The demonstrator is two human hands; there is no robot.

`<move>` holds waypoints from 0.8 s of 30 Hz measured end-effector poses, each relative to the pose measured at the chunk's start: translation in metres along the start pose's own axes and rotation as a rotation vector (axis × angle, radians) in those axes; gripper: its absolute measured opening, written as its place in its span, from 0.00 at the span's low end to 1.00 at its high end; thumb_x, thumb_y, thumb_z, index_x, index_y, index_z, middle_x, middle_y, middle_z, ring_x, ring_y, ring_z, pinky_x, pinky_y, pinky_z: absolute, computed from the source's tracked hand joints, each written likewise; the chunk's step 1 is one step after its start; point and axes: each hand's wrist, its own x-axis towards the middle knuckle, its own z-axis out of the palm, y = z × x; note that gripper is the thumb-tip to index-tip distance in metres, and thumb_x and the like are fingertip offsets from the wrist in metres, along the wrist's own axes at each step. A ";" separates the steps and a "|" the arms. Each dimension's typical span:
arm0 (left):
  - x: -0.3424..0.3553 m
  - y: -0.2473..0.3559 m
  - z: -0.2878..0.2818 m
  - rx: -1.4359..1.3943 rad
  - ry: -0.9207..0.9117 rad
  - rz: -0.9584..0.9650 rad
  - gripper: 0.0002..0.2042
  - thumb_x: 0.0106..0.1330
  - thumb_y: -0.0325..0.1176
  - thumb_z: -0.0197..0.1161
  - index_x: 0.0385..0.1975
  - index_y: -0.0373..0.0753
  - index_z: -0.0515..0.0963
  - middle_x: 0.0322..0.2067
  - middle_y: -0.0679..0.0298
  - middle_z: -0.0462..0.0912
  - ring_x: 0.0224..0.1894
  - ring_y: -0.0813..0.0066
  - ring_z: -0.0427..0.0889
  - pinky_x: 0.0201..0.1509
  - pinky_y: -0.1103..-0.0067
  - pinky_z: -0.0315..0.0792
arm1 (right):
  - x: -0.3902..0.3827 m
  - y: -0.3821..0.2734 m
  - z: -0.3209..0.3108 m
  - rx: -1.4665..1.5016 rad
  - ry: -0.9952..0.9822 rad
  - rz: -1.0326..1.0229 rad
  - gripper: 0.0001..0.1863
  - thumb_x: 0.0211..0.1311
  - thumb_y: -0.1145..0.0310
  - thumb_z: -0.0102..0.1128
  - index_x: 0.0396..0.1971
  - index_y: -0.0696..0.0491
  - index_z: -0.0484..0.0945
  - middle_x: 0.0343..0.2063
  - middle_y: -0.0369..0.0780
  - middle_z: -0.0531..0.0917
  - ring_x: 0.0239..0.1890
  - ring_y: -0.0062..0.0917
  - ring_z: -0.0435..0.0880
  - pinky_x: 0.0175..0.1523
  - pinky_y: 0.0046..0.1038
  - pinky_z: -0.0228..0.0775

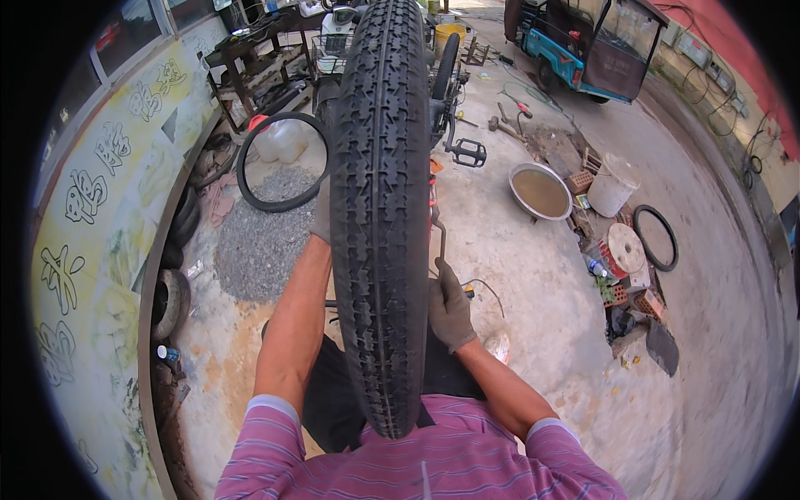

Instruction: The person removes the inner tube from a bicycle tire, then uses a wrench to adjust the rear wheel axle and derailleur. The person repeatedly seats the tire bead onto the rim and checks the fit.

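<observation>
A black tyre [379,208] with a deep tread stands upright on a wheel right in front of me and fills the middle of the view. On its left side is my left hand [321,218] in a grey glove, its fingers hidden behind the tyre. Low on the right side, my right hand [452,312], gloved too, has its fingers curled at the lower end of a thin bent metal rod [442,237]. Part of that grip is hidden by the tyre. Beyond the wheel show a black pedal [468,152] and a second, smaller tyre [446,67].
A loose tyre [242,171] leans over a gravel pile [262,242] at left. To the right are a basin of brown water [540,192], a white bucket [614,185], bricks and another loose tyre [656,238]. A blue three-wheeler [575,71] stands far right.
</observation>
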 end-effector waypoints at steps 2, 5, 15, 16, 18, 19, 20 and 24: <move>-0.007 0.003 0.003 0.096 0.008 0.085 0.21 0.79 0.42 0.55 0.62 0.32 0.73 0.53 0.61 0.80 0.55 0.75 0.79 0.60 0.77 0.73 | 0.008 -0.004 -0.013 0.055 -0.183 0.230 0.22 0.77 0.65 0.50 0.65 0.59 0.69 0.39 0.45 0.84 0.36 0.30 0.83 0.45 0.33 0.77; -0.018 0.007 0.007 0.067 0.009 0.140 0.22 0.79 0.42 0.55 0.63 0.32 0.73 0.54 0.61 0.80 0.55 0.74 0.79 0.61 0.77 0.73 | 0.026 -0.003 -0.016 0.067 -0.183 0.077 0.28 0.82 0.51 0.34 0.43 0.59 0.79 0.26 0.44 0.81 0.31 0.31 0.81 0.41 0.33 0.73; -0.026 -0.008 0.012 -0.330 0.049 0.026 0.20 0.79 0.40 0.55 0.61 0.32 0.74 0.51 0.61 0.82 0.54 0.77 0.80 0.63 0.79 0.72 | 0.027 -0.011 -0.002 -0.059 -0.135 0.172 0.40 0.82 0.40 0.27 0.25 0.58 0.77 0.18 0.38 0.76 0.22 0.26 0.73 0.32 0.34 0.66; -0.026 -0.009 0.013 -0.218 0.060 0.088 0.20 0.79 0.40 0.55 0.61 0.32 0.74 0.51 0.61 0.82 0.54 0.77 0.80 0.62 0.79 0.72 | 0.027 -0.012 -0.001 -0.062 -0.140 0.175 0.41 0.81 0.39 0.27 0.25 0.58 0.78 0.18 0.38 0.76 0.21 0.26 0.73 0.31 0.33 0.65; -0.026 -0.009 0.013 -0.256 0.074 0.012 0.19 0.78 0.39 0.55 0.60 0.32 0.74 0.50 0.61 0.82 0.52 0.78 0.80 0.61 0.80 0.73 | 0.027 -0.013 -0.003 -0.029 -0.165 0.273 0.42 0.80 0.37 0.27 0.26 0.58 0.78 0.17 0.37 0.76 0.21 0.26 0.73 0.31 0.33 0.65; -0.026 -0.009 0.014 -0.307 0.072 0.007 0.19 0.78 0.39 0.56 0.60 0.32 0.74 0.49 0.61 0.82 0.51 0.78 0.80 0.60 0.80 0.73 | 0.025 -0.015 -0.004 -0.020 -0.177 0.333 0.42 0.80 0.37 0.27 0.26 0.58 0.78 0.17 0.37 0.76 0.21 0.26 0.72 0.30 0.32 0.65; -0.026 -0.009 0.015 -0.349 0.071 -0.003 0.19 0.78 0.39 0.57 0.60 0.32 0.74 0.48 0.62 0.82 0.51 0.79 0.80 0.60 0.80 0.73 | 0.023 -0.017 -0.006 -0.015 -0.192 0.392 0.42 0.79 0.36 0.27 0.26 0.58 0.79 0.17 0.37 0.76 0.20 0.26 0.72 0.30 0.32 0.64; -0.026 -0.014 0.018 -0.457 0.081 -0.036 0.18 0.76 0.38 0.60 0.57 0.32 0.75 0.46 0.63 0.83 0.48 0.80 0.79 0.56 0.81 0.73 | 0.011 -0.031 -0.021 -0.052 -0.239 0.613 0.44 0.77 0.32 0.27 0.27 0.58 0.80 0.17 0.36 0.76 0.19 0.25 0.72 0.28 0.31 0.63</move>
